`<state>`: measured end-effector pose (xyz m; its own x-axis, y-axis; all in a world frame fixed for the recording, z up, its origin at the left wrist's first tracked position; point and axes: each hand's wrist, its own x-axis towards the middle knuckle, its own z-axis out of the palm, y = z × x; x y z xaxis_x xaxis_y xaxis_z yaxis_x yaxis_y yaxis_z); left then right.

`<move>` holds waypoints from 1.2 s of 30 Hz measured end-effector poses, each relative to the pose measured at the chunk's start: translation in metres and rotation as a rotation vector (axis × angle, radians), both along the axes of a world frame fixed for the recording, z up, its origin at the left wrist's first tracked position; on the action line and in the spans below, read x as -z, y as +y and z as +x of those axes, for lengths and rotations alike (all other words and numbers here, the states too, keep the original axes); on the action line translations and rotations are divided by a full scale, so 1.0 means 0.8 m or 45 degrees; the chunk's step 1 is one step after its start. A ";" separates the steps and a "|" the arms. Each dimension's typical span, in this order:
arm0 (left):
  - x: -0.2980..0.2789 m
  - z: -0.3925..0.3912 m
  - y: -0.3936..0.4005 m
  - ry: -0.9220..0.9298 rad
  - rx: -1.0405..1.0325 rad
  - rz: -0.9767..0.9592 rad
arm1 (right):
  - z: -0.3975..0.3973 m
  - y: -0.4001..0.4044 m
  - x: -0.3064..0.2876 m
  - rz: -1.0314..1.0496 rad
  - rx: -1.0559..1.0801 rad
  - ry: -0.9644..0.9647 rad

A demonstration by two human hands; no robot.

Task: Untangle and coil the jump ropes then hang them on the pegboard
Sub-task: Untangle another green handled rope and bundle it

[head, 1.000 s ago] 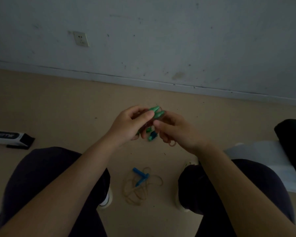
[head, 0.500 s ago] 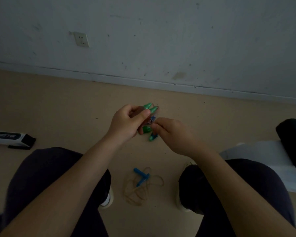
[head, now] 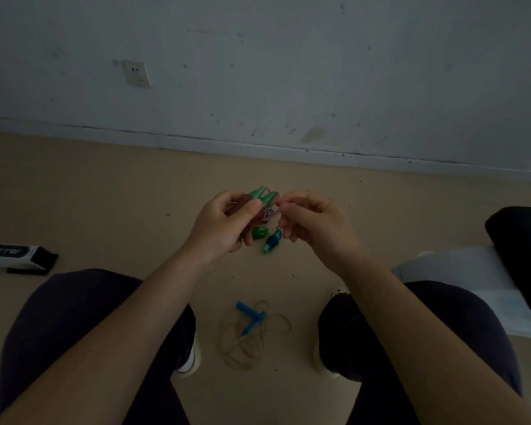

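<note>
My left hand [head: 224,225] grips a bundled jump rope with green handles [head: 262,196], whose tips stick out above my fingers and whose lower ends [head: 265,237] show below. My right hand [head: 311,220] pinches a thin strand of the rope right beside the handles, fingers curled. On the floor between my feet lies a second jump rope [head: 252,332] with blue handles, its tan cord in a loose, messy coil. No pegboard is in view.
A black-and-white box [head: 13,256] lies on the floor at the left. A white sheet [head: 460,271] and a dark object [head: 521,240] sit at the right. A wall with a socket [head: 136,74] rises beyond the tan floor. My knees frame the lower view.
My right hand has risen from below the green handles to their level and now pinches the strand near the top. The left hand keeps its grip and has barely moved.
</note>
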<state>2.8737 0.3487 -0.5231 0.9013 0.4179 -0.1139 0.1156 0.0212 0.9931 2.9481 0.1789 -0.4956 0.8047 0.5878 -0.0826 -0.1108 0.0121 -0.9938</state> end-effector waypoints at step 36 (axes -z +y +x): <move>0.003 0.003 -0.003 0.132 -0.080 -0.223 | -0.016 0.009 -0.010 0.037 0.059 -0.102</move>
